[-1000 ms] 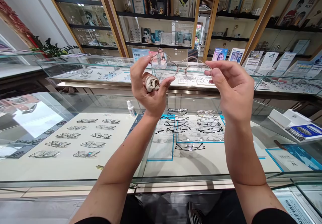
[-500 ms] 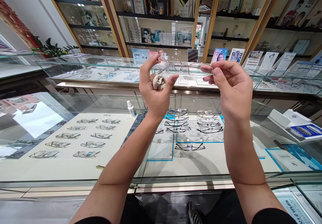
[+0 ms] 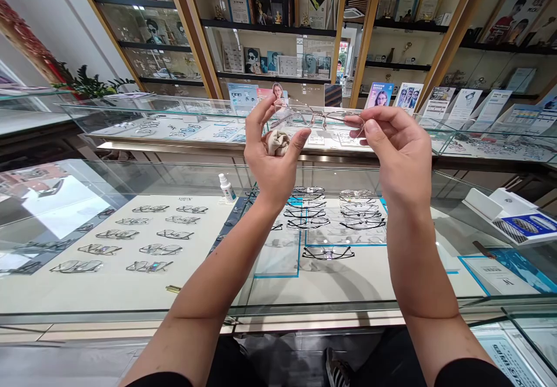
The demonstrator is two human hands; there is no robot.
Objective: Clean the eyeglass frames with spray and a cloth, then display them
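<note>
A pair of thin-framed eyeglasses (image 3: 311, 115) is held up in front of me, over the glass display case. At its right end, my right hand (image 3: 402, 158) pinches the frame between thumb and fingers. My left hand (image 3: 270, 169) curls around a crumpled beige cloth (image 3: 277, 143), which is bunched in the palm. The left index finger reaches up to the left lens; whether it presses on the rim is hard to tell. The left thumb points up, apart from the frame.
Below my arms is a glass case (image 3: 209, 308) with several rows of eyeglasses inside. A white spray bottle (image 3: 227, 188) stands beyond my left forearm. An open white box (image 3: 516, 216) is at the right. Behind runs another glass counter (image 3: 183, 146) with leaflets.
Both hands have shifted slightly: the left a little to the right, the right a little to the left. The eyeglasses have turned slightly between them. Both holds look the same.
</note>
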